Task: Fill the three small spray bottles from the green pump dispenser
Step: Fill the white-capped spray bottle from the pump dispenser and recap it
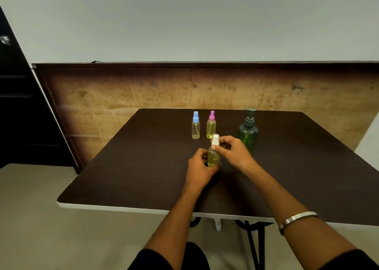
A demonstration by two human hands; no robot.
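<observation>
A small spray bottle with a white cap (214,153) is held upright over the middle of the dark table (127,167) by both hands. Its lower body, filled with yellow-green liquid, is gripped by the left hand (200,167), whose fingers are curled round it from the left. Its white spray top is pinched by the thumb and fingers of the right hand (233,152), which is curled over the neck from the right. Whether the base is resting on the table cannot be told, since it is hidden by the left hand.

Just behind the held bottle, nearer the far edge, a spray bottle with a pink cap (211,125) is seen standing upright with yellow liquid filling most of it. Just to its left, a spray bottle with a blue cap (195,125) is seen upright, its contents paler; the two stand close but apart. To the right of them, the green pump dispenser (247,131) stands upright, its lower part partly covered by the right hand.

A metal bangle (297,218) is worn on the right forearm, and dark sleeves are seen at the bottom edge. A worn wooden board (123,93) is set against the wall behind the table.
</observation>
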